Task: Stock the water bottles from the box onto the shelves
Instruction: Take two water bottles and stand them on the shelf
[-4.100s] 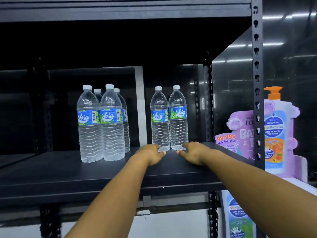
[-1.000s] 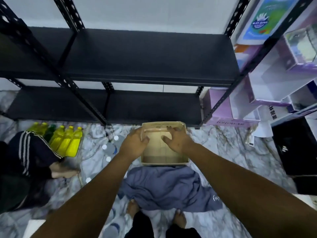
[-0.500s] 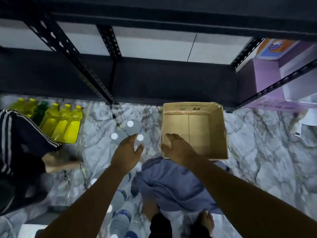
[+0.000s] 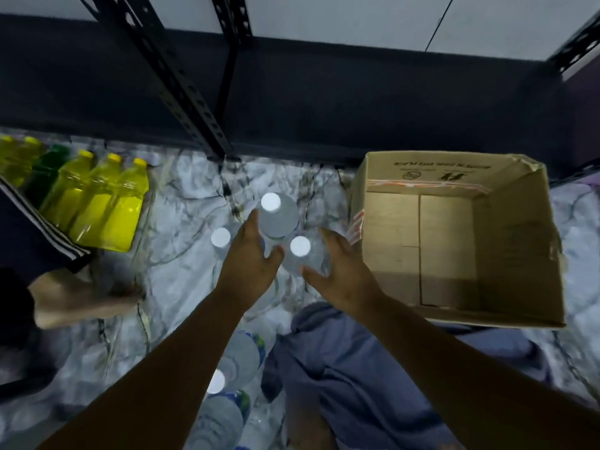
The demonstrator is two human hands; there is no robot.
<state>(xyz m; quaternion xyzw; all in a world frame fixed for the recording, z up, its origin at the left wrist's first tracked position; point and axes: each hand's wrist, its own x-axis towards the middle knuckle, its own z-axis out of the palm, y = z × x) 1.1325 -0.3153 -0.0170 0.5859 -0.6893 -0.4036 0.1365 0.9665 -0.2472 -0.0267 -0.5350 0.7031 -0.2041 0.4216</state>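
Note:
I look down at the marble floor. Three clear water bottles with white caps stand close together beside the brown cardboard box (image 4: 516,248), which shows nothing inside. My left hand (image 4: 250,261) grips the far bottle (image 4: 277,219), finger and thumb curled round its body; it looks raised above the others. My right hand (image 4: 341,274) lies spread around the near-right bottle (image 4: 300,250), thumb and fingers on either side of it. The third bottle (image 4: 220,237) stands just left of my left hand. More water bottles (image 4: 233,365) lie under my left forearm.
The black bottom shelf (image 4: 324,105) and a slotted upright (image 4: 181,89) run across the top. Yellow and green bottles (image 4: 97,206) stand on the floor at left, by another person's foot (image 4: 81,297) and striped trouser leg. A blue cloth (image 4: 373,368) covers the floor below the box.
My gaze dropped from the shelf to the floor. My right hand left the box rim and came to the bottles. My left hand closed on one bottle, which now looks raised.

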